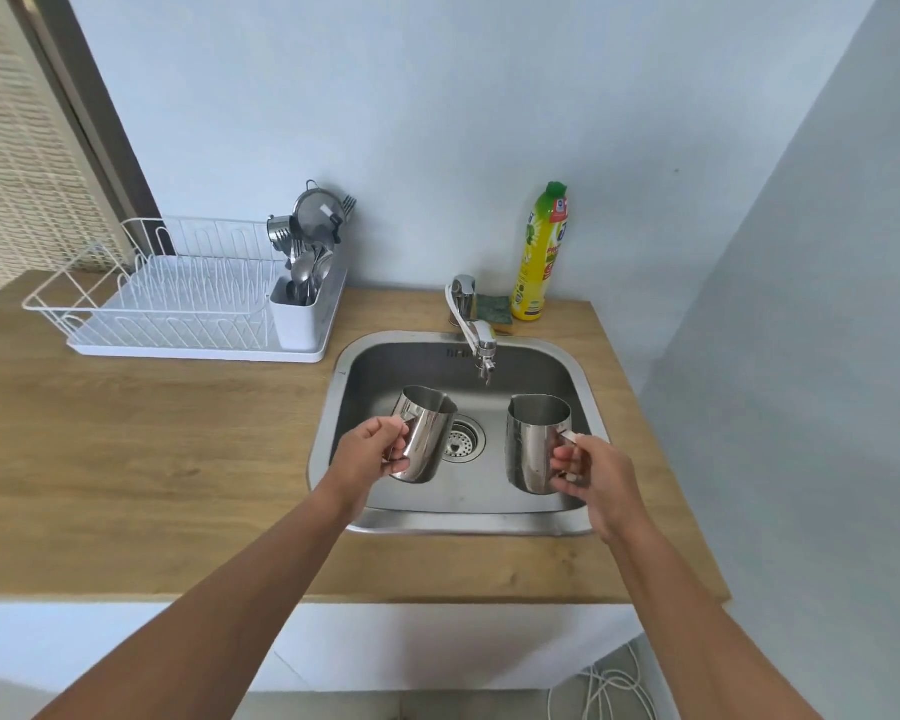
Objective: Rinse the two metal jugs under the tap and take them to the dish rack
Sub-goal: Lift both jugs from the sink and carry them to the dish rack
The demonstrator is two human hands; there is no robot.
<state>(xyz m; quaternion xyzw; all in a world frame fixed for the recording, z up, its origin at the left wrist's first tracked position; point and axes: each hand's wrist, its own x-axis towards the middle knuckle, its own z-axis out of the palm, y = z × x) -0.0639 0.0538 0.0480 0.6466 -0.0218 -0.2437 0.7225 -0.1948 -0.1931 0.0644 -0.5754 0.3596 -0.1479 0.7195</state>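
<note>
We hold one metal jug in each hand, both up in the air over the sink [468, 522]. Our left hand [372, 449] is curled round the handle of the left jug [427, 433], which leans a bit to the right above the drain [461, 439]. Our right hand [588, 470] pinches the handle of the right jug [533, 444], which stands nearly straight. The tap [481, 345] sits behind and between them, and neither jug is under its spout. We see no water coming out, and from here we cannot tell if the jugs are wet, so the rinse may not be done yet. The carrying is left to do: the dish rack [178, 304] stands well apart, on the left of the worktop [152, 459].

The jugs are shiny steel, smooth and round, each with a small pouring lip and a thin flat handle. They look hard and slippery. The sink is dull grey steel with round corners, and the drain is full of little holes. The dish rack is white wire on a white tray, with spoons in a cup at its side. The worktop is warm brown wood. A yellow soap bottle [541, 252] with a green cap stands by the wall
</note>
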